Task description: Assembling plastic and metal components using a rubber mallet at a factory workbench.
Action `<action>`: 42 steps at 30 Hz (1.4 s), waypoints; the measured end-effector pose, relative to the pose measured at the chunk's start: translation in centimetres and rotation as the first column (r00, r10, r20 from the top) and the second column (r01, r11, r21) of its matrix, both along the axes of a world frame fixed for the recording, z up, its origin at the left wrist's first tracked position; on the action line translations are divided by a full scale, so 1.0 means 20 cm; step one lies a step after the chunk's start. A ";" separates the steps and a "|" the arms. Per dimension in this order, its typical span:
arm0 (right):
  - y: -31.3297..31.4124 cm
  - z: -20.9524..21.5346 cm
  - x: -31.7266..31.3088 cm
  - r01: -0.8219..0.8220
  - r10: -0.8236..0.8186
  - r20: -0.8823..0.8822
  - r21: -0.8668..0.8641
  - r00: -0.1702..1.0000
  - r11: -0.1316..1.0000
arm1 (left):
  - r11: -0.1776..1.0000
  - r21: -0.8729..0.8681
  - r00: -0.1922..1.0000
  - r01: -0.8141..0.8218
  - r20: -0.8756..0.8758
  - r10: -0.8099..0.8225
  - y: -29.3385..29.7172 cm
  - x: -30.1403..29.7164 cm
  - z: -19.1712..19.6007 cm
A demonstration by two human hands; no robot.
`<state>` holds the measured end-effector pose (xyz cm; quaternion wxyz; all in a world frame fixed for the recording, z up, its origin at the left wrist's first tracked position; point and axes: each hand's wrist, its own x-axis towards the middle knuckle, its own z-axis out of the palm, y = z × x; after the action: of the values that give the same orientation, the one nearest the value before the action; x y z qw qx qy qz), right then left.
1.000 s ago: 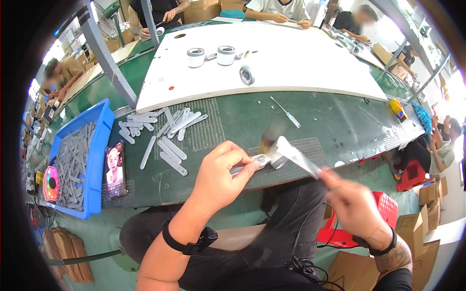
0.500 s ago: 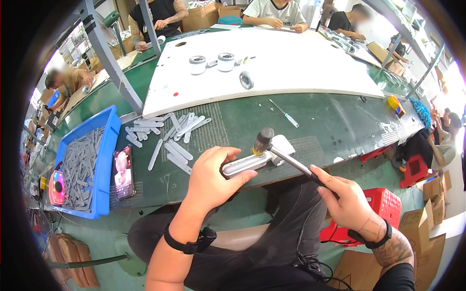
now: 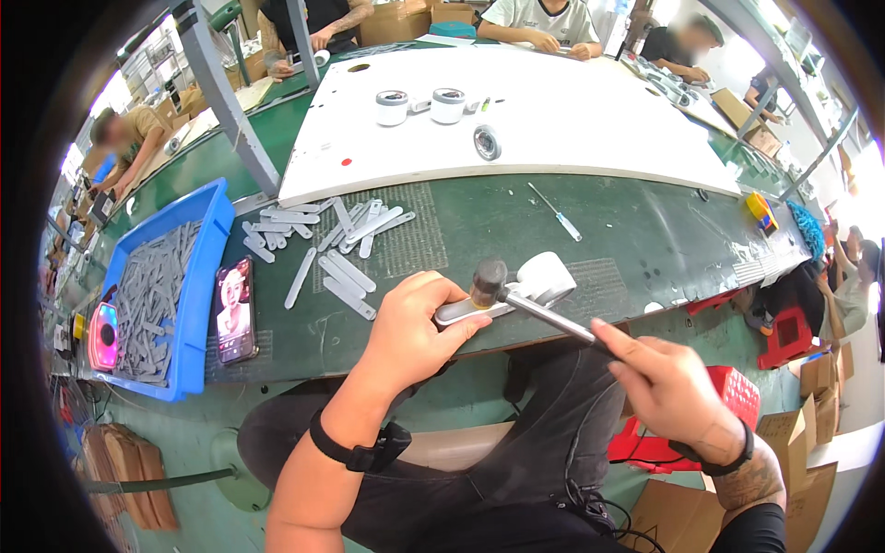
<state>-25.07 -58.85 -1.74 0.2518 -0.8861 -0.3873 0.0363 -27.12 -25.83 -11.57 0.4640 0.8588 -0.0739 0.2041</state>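
Observation:
My left hand grips the handle end of a white device, which lies at the near edge of the green table; a grey strip runs along its handle. My right hand is closed round the shaft of a mallet. The mallet's dark, rounded head is at the handle, close to my left fingertips; whether it touches cannot be made out. Several loose grey strips lie left of my left hand. Beyond the device rests a screwdriver.
A blue bin full of grey strips stands at the left, with a phone beside it. A white board carries two white round devices and a grey ring-shaped part. A red stool is at my right.
The mallet's head has moved left along the handle, closer to my left fingers. My left hand still holds the device. The whole view has shifted slightly.

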 end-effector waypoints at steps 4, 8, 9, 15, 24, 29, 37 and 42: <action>0.01 0.07 -0.01 0.062 -0.065 0.034 0.098 0.997 0.993 | 0.999 0.026 1.000 0.019 -0.001 -0.019 0.01 0.00 0.01; 0.01 0.00 -0.03 0.103 -0.104 -0.131 -0.015 0.986 0.995 | 1.000 -0.019 0.997 0.011 -0.071 -0.012 0.00 0.00 0.02; 0.02 0.01 -0.02 0.074 -0.075 -0.076 -0.012 0.994 0.997 | 0.999 -0.044 0.996 -0.005 -0.088 0.001 0.01 0.00 0.01; 0.03 0.11 -0.02 0.084 -0.093 0.044 0.171 0.995 0.982 | 1.000 -0.012 0.996 0.006 -0.093 -0.007 0.00 0.00 0.01; 0.00 -0.01 0.04 0.399 -0.297 -0.322 0.323 0.899 0.858 | 0.999 0.034 0.999 -0.013 0.030 0.012 -0.03 -0.02 0.04; 0.21 -0.22 0.28 0.377 -0.262 -0.291 0.475 0.920 0.795 | 0.993 -0.104 0.997 -0.063 0.046 0.069 -0.11 0.01 0.03; 0.35 -0.24 0.47 0.430 -0.266 -0.501 0.245 0.824 0.869 | 0.876 -0.413 0.969 -0.248 -0.106 0.224 -0.07 0.03 0.06; 0.35 -0.31 0.48 0.484 -0.256 -0.547 0.323 0.797 0.813 | 0.765 -0.602 0.972 -0.229 -0.189 0.143 0.03 -0.01 0.03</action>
<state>-15.49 -51.85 -7.93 0.5383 -0.8259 -0.1241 0.1127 -27.29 -25.22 -11.04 0.7013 0.6733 0.1137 0.2048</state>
